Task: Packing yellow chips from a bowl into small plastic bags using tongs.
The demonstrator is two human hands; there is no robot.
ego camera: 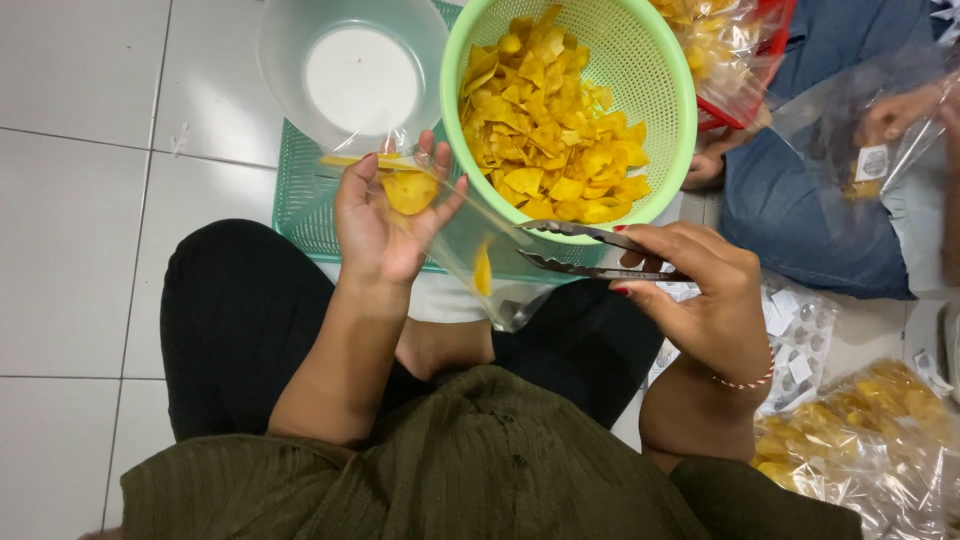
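My left hand holds open a clear plastic bag with a few yellow chips inside. In my right hand are dark metal tongs, their tips pointing left toward the bag, just under the rim of a green colander basket. The basket is heaped with yellow chips. I sit cross-legged on a white tiled floor in dark trousers and an olive top.
A clear plastic bowl stands on a green mesh tray beside the basket. Another person in blue jeans sits at the right holding a clear bag. Filled chip bags and small white sachets lie at the lower right.
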